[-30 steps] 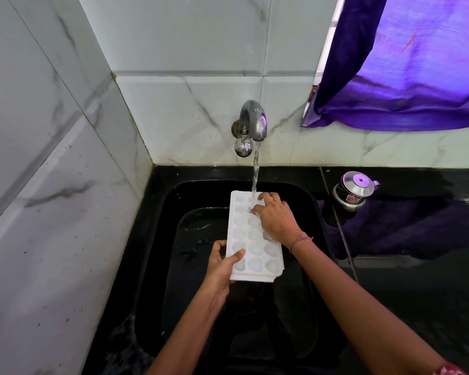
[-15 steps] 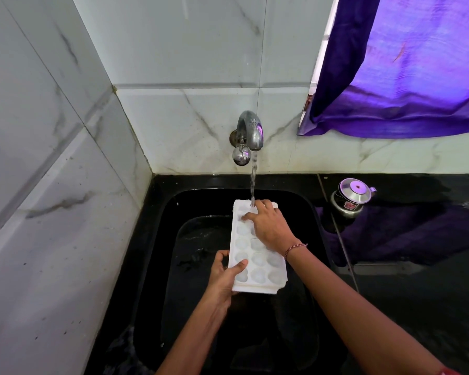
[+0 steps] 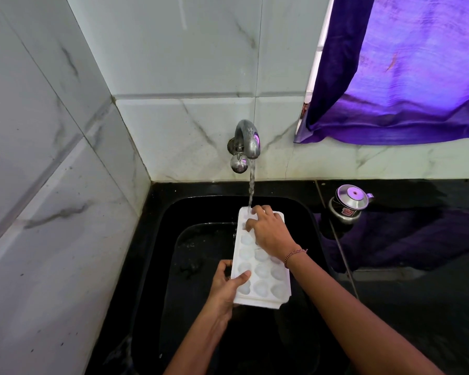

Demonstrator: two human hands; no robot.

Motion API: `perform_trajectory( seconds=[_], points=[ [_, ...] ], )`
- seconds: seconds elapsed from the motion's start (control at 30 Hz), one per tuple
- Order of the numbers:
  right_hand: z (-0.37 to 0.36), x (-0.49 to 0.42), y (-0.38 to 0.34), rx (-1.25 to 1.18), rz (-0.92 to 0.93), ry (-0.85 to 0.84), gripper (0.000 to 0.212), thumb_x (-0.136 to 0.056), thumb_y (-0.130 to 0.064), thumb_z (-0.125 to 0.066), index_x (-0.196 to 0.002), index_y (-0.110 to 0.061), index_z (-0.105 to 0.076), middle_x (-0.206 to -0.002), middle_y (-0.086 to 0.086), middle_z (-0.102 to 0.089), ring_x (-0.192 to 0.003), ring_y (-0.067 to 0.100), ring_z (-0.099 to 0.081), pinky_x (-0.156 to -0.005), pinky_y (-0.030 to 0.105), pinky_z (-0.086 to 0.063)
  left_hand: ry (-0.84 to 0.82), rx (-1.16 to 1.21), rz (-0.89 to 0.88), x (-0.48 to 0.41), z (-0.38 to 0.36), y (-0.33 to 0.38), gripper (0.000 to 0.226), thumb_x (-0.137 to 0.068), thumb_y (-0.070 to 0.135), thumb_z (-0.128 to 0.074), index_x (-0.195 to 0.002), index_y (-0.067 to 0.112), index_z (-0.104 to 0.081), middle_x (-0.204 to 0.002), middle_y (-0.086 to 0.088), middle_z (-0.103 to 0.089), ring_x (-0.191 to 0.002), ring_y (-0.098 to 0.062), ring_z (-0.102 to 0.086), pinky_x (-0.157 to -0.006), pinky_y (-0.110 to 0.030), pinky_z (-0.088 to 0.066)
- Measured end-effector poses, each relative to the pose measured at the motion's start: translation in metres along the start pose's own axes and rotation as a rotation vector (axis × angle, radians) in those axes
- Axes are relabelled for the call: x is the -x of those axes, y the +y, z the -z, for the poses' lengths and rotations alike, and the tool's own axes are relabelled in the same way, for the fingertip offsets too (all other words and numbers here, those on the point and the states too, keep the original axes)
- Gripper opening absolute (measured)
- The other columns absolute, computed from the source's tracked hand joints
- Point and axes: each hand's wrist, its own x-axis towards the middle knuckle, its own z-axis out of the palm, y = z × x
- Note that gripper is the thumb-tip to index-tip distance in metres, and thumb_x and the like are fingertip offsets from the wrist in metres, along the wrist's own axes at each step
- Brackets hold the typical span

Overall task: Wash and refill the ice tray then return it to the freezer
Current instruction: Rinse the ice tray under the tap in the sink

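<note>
A white ice tray (image 3: 263, 274) with round cups is held over the black sink (image 3: 173, 212), its far end under the running tap (image 3: 247, 139). My left hand (image 3: 228, 285) grips the tray's near left edge, thumb on top. Spread over the tray's far end lies my right hand (image 3: 268, 231), fingers pressed into the cups where the water stream lands. That hand hides the far cups on the right side.
White marble-look tiles close in the left side and back. A black counter (image 3: 417, 307) runs to the right, with a small steel lidded pot (image 3: 348, 204) near the wall. A purple curtain (image 3: 404, 77) hangs above it.
My right hand has shifted slightly toward the tray's far left corner under the stream. The tray stays in the left hand; the camera view has tilted a little.
</note>
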Motion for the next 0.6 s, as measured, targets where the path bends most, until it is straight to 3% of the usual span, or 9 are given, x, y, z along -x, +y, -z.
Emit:
perform_trajectory(
  seconds=[0.43,0.6],
  points=[
    [-0.0001,0.0049,-0.0033,-0.001,0.022,-0.039,0.038,-0.092,-0.021,-0.053,-0.128,-0.032,-0.056,-0.145,0.004,-0.032,-0.131,0.025,-0.027,-0.106,0.038,-0.032,0.001,0.025,-0.003,0.0040,0.0034,-0.0038,0.031,-0.080,-0.001,-0.067,-0.101,0.009,-0.048,-0.092,-0.014,-0.068,-0.074,-0.027,-0.066,-0.058,-0.034,-0.057],
    [0.0008,0.0052,-0.0011,-0.017,0.017,-0.029,0.038,-0.093,-0.019,-0.054,-0.128,-0.032,-0.056,-0.142,0.004,-0.034,-0.129,0.024,-0.030,-0.104,0.036,-0.033,-0.013,0.042,-0.008,0.0052,-0.0003,-0.0021,0.031,-0.080,-0.003,-0.066,-0.100,0.008,-0.047,-0.091,-0.014,-0.068,-0.073,-0.026,-0.066,-0.055,-0.032,-0.057]
  ],
)
